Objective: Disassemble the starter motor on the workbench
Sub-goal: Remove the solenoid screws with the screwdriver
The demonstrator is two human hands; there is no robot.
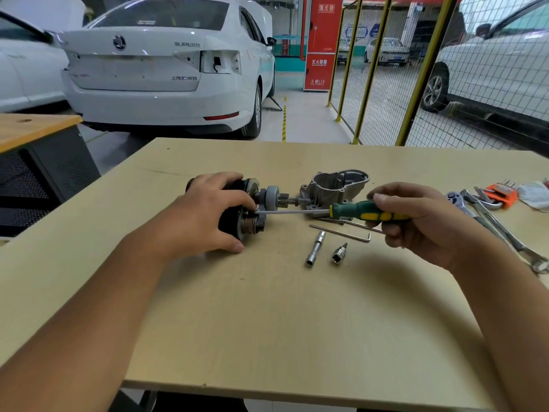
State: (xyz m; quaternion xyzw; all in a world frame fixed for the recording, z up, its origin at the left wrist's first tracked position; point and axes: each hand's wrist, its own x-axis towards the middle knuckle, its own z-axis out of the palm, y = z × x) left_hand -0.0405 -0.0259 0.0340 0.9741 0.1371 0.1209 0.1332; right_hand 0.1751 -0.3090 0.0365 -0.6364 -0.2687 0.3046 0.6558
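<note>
The black starter motor body (pixel 234 217) lies on its side on the workbench (pixel 267 322), its pinion gear and shaft (pixel 274 199) pointing right. My left hand (pixel 205 212) grips the motor body from above. My right hand (pixel 416 215) holds a green and yellow screwdriver (pixel 365 212); its blade tip touches the motor's end face by my left fingers. The grey aluminium nose housing (pixel 335 185) stands detached just right of the shaft.
A hex key (pixel 344 232), a long socket (pixel 315 248) and a short bit socket (pixel 339 253) lie in front of the housing. At the right edge lie a ratchet, spanners (pixel 505 233), an orange hex key set (pixel 502 193). Cars and a yellow mesh fence stand behind.
</note>
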